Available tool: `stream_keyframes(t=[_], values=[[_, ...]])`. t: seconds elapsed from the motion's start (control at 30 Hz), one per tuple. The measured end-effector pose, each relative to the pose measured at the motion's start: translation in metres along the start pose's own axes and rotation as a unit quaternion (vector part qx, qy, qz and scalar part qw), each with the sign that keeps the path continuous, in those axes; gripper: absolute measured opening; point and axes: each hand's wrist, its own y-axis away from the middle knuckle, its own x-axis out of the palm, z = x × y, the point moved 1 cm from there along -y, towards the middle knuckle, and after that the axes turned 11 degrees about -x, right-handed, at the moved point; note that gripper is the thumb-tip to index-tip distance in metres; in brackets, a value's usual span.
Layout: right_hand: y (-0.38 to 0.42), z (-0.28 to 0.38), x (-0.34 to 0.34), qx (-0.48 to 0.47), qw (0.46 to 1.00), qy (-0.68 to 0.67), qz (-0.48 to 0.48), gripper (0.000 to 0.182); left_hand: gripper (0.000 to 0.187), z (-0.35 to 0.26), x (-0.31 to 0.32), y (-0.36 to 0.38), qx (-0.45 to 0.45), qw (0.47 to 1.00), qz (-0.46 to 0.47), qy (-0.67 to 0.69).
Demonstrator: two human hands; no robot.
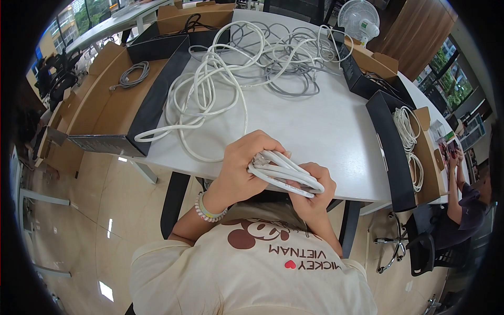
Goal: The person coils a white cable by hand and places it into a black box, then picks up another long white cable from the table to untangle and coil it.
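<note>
On the left end of the white table point(341, 131) sits an open black box point(110, 107) with a brown inside, a small coil of grey cable point(125, 82) lying in it. Just behind, at the table's far left corner, another open box point(157, 49) holds dark cables point(193, 24). Next, a loose heap of white cable point(210, 71) spreads over the table's left and middle, one loop dropping toward the near edge.

At the table's near edge, the left hand point(242, 164), with bracelets point(202, 207) at its wrist, grips one end of a coiled white cable point(286, 173). Loose grey cables point(296, 95) tangle with the white heap toward the table's far side. The right hand point(316, 190) clasps the coil's other end, so both hands are closed around it, a little apart.

Beyond the table's far right corner stands a white fan point(361, 22). Along the table's right side are a box of dark cables point(354, 76) and, nearer, a box point(386, 149) holding two white coils point(405, 128). A person point(462, 215) sits past the table's right end.
</note>
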Motion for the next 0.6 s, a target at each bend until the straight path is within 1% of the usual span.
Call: stream_keyframes(t=[0.33,0.4,0.6], values=[[0.0003,-0.0007,0.0007,0.002,1.000,0.005,-0.007,0.022,0.026,-0.0025,0.0000,-0.0004,-0.001,1.000,0.000,0.002],[0.0003,-0.0006,0.0005,0.001,1.000,0.004,-0.007,0.022,0.020,-0.0068,0.0007,-0.0017,-0.008,1.000,-0.013,0.004],[0.0000,-0.0005,0.0005,0.005,1.000,-0.003,-0.006,0.023,0.020,-0.0070,0.0008,-0.0016,-0.013,1.000,-0.012,0.010]])
